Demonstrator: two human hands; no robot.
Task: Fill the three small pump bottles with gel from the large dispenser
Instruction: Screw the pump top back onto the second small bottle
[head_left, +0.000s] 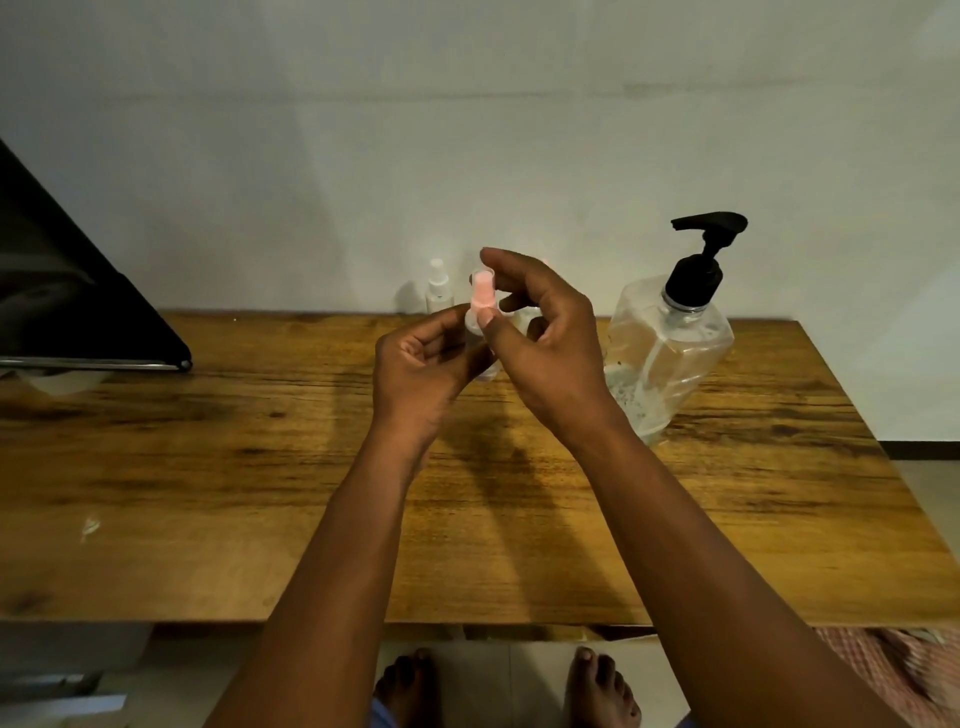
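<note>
Above wooden table (208, 467) centre | left hand (421, 364) grips pink-capped small pump bottle (480, 291) body | right hand (530, 322) pinches its cap | large dispenser (670, 343) right | white small bottle (439, 288) behind

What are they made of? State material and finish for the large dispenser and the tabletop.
Large clear dispenser bottle: likely glossy transparent plastic, since the table shows through its walls; its black pump head looks like matte plastic. Brown tabletop: wood or wood-look laminate, with visible grain, dark knots and a slight sheen.
</note>
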